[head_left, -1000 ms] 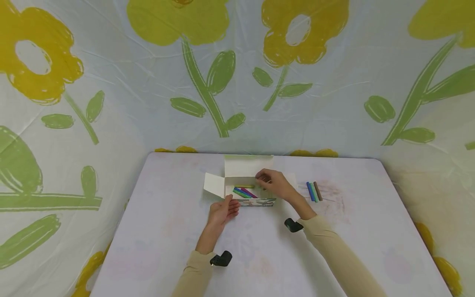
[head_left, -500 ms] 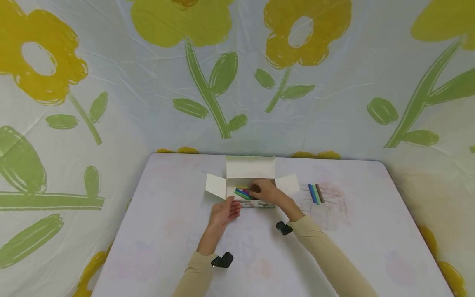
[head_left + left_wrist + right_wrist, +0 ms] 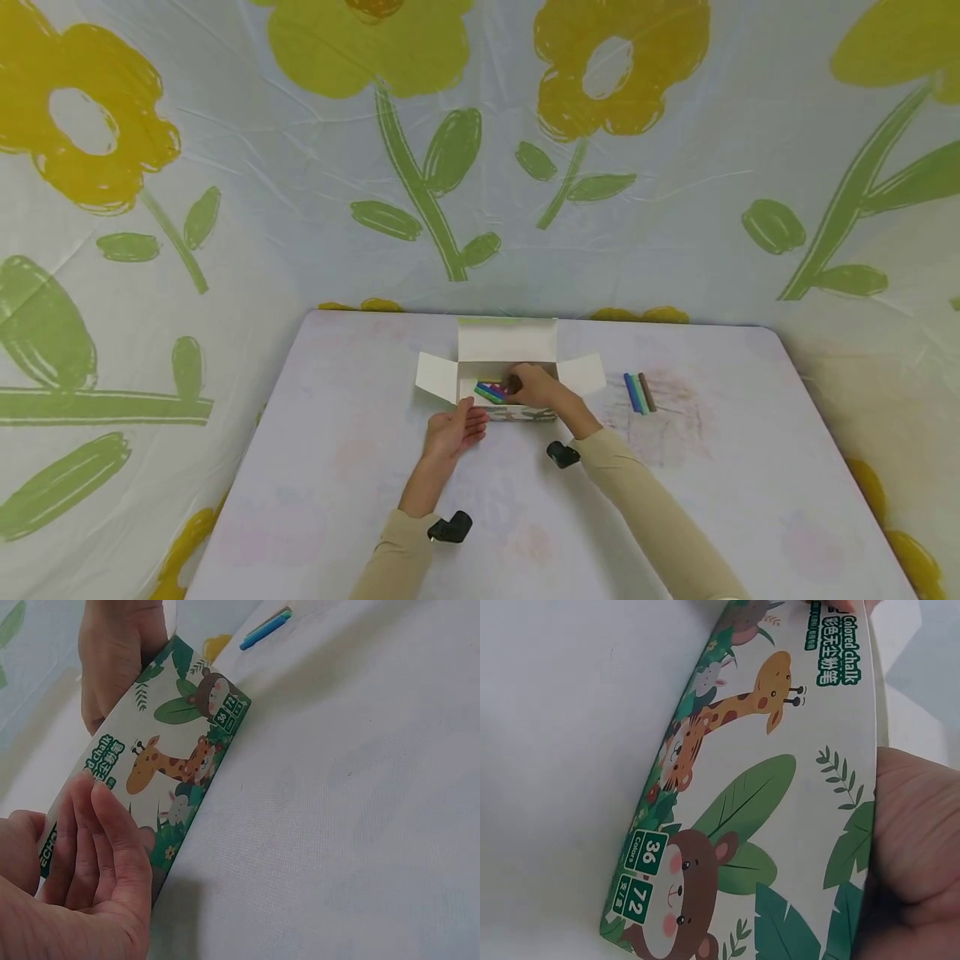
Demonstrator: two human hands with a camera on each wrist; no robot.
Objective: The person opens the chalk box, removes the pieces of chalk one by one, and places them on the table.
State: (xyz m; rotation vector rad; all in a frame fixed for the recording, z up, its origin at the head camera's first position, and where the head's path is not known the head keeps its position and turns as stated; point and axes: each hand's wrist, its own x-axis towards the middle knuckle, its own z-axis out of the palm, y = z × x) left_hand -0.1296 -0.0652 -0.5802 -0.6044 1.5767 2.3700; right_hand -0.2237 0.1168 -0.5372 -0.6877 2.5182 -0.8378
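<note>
Centre of head view: right hand (image 3: pixel 534 385) reaching into open chalk box (image 3: pixel 517 412), fingers curling round brown chalk stick (image 3: pixel 514 382). Left hand (image 3: pixel 450 429) bracing box's left end, fingers straight, gripping nothing. Three loose sticks (image 3: pixel 639 392) lying well right. Risk: chalk snapping if pressed against packed sticks; box sliding if brace slips.

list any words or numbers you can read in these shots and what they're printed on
"Colored chalk": front of the chalk box, right of the giraffe, right wrist view.
"36" and "72": two green tags on the same box front, beside the bear; "36" alone is clear in the left wrist view.
"ECHO": partly cut off at the box edge by the left hand.
Chinese characters above "Colored chalk" and small print under the numbers: too small to read.
</note>
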